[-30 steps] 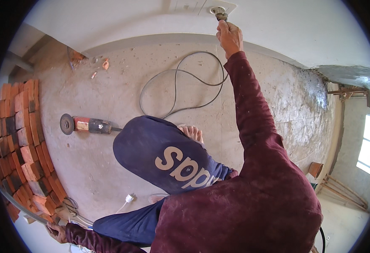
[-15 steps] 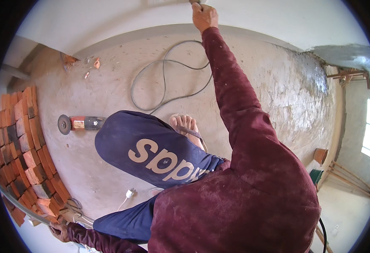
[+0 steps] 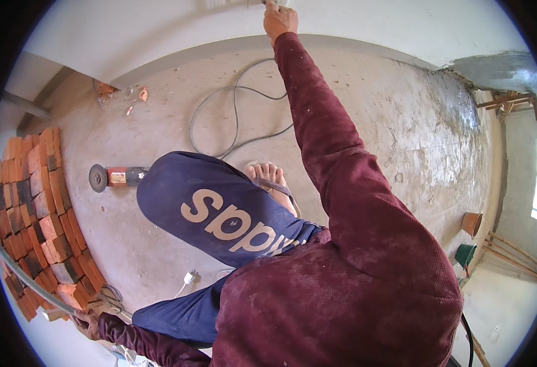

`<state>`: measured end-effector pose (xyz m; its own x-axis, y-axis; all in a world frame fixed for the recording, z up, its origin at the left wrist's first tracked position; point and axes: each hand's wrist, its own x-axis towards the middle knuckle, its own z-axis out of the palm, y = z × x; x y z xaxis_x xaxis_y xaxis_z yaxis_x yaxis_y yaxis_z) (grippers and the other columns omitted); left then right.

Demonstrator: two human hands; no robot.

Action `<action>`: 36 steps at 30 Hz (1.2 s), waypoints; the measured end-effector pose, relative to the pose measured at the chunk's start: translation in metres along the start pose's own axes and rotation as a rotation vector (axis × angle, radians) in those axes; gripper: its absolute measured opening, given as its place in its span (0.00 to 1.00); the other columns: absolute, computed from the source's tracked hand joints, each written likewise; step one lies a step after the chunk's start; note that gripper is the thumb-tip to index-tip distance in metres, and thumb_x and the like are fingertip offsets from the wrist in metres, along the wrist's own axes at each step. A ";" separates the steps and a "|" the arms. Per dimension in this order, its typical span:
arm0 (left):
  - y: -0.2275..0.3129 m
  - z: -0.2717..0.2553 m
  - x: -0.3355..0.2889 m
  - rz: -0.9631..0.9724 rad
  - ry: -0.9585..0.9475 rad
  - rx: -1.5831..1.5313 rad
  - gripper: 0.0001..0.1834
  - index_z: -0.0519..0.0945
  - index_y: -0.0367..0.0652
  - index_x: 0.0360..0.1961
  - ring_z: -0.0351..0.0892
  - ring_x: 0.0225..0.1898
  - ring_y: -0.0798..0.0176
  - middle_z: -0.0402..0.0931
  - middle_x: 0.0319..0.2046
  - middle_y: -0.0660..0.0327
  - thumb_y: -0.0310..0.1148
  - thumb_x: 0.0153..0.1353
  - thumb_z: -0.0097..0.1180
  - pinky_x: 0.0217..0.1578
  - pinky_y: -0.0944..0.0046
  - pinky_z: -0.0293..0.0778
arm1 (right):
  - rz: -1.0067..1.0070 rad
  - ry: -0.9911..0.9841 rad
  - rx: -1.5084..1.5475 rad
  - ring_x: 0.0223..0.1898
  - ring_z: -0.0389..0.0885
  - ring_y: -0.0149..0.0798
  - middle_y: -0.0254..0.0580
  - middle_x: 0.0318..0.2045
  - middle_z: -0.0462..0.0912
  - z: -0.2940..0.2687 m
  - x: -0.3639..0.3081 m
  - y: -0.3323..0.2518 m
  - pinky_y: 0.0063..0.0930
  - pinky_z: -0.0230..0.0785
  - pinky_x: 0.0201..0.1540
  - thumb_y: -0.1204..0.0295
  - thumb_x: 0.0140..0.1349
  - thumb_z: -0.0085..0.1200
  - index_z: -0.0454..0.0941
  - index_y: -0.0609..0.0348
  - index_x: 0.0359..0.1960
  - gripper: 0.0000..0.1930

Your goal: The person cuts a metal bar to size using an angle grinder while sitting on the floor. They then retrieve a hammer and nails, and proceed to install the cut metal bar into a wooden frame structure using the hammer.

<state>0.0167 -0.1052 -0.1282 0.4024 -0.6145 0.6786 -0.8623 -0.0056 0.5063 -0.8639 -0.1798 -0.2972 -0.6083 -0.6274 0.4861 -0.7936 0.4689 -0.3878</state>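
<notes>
My right hand [image 3: 279, 19] is stretched far up against the white wall [image 3: 158, 30] at the top edge, fingers closed round a small metal tool that the frame edge mostly cuts off. Its dark red sleeve [image 3: 342, 159] runs down the middle of the picture. My left hand [image 3: 88, 324] sits low at the left, pressed by the end of a grey bar [image 3: 30, 284] beside the bricks; its fingers are too hidden to read. My knee in blue trousers [image 3: 219, 211] and a bare foot in a sandal [image 3: 270, 176] are below me.
An angle grinder [image 3: 112, 177] lies on the concrete floor, with a grey cable [image 3: 238, 116] looped beyond it and a white plug [image 3: 189, 278] nearer. Red bricks [image 3: 36, 208] are stacked at left. An orange bucket [image 3: 471, 223], a green bucket [image 3: 464, 254] and a wooden frame [image 3: 507, 101] stand at right.
My right hand has climbed higher up the wall toward the top edge, so the tool is now nearly out of view. The view has shifted slightly; my left hand stays put.
</notes>
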 end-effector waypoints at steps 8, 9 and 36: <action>0.011 -0.029 -0.006 0.040 -0.049 -0.023 0.21 0.77 0.28 0.48 0.82 0.32 0.61 0.82 0.39 0.47 0.37 0.63 0.58 0.32 0.68 0.78 | 0.266 -0.136 0.683 0.08 0.63 0.29 0.32 0.10 0.65 -0.040 -0.001 -0.034 0.23 0.52 0.10 0.67 0.59 0.49 0.71 0.58 0.24 0.09; 0.011 -0.034 -0.008 0.002 -0.042 -0.007 0.20 0.77 0.28 0.47 0.82 0.32 0.61 0.82 0.39 0.47 0.36 0.63 0.58 0.32 0.68 0.78 | 0.500 -0.176 0.964 0.09 0.64 0.30 0.32 0.10 0.65 -0.061 -0.004 -0.058 0.24 0.54 0.10 0.67 0.59 0.48 0.72 0.58 0.25 0.09; 0.016 -0.023 -0.008 -0.005 -0.133 0.154 0.20 0.80 0.34 0.48 0.81 0.41 0.60 0.81 0.42 0.50 0.40 0.63 0.57 0.42 0.66 0.76 | 0.586 -0.018 0.663 0.28 0.78 0.55 0.62 0.23 0.79 -0.044 -0.008 -0.047 0.45 0.68 0.35 0.62 0.59 0.42 0.78 0.72 0.24 0.21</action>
<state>0.0065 -0.0824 -0.1134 0.3718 -0.7125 0.5950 -0.9013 -0.1238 0.4150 -0.8225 -0.1695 -0.2481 -0.9096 -0.4115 0.0567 -0.1787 0.2643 -0.9477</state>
